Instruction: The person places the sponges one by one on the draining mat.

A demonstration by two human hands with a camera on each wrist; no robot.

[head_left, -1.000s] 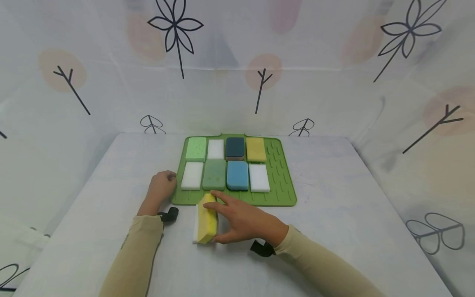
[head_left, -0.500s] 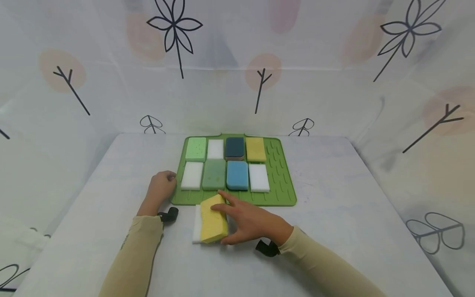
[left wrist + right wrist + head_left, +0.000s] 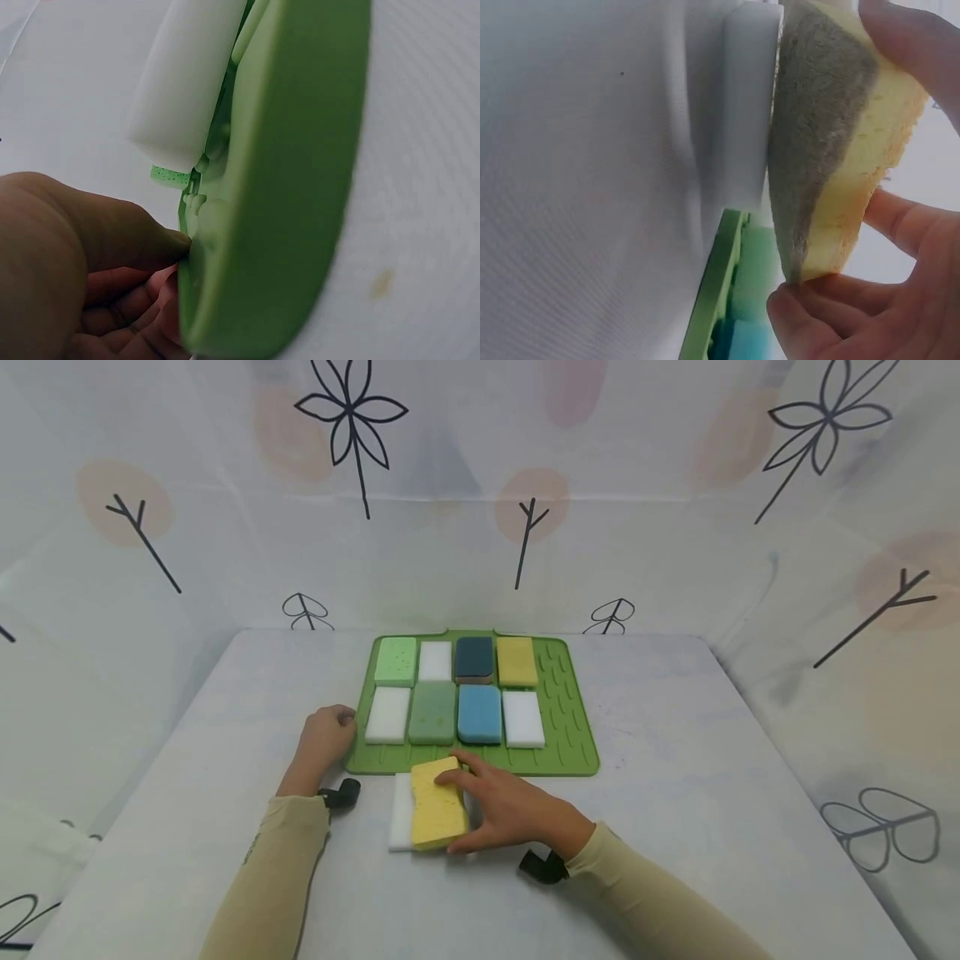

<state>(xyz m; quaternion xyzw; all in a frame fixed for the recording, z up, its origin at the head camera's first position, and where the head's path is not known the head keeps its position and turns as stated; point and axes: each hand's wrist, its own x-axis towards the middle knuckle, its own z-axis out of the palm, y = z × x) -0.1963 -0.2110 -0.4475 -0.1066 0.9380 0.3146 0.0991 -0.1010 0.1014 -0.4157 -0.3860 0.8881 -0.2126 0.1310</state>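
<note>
My right hand (image 3: 510, 806) grips a yellow sponge (image 3: 438, 806) between thumb and fingers, just in front of the mat. The right wrist view shows a grey scouring layer (image 3: 814, 97) on the sponge's other face. Partly behind or under it lies a white sponge block (image 3: 401, 814) on the table; whether they touch I cannot tell. At the left edge of a green ridged silicone mat (image 3: 570, 727), my left hand (image 3: 326, 739) pinches the rim, with the thumb (image 3: 161, 244) on top and fingers below.
Sponges stand in two rows on the mat: light green (image 3: 396, 662), dark blue (image 3: 475, 658), yellow (image 3: 517, 662), green (image 3: 432, 714), blue (image 3: 480, 714) and several white ones (image 3: 523, 720). Patterned cloth (image 3: 450, 552) surrounds the white table (image 3: 660, 735).
The yellow sponge has tipped from standing on its edge toward lying flatter, its broad yellow face turning up. My right hand has shifted slightly right with it. The left hand stays still.
</note>
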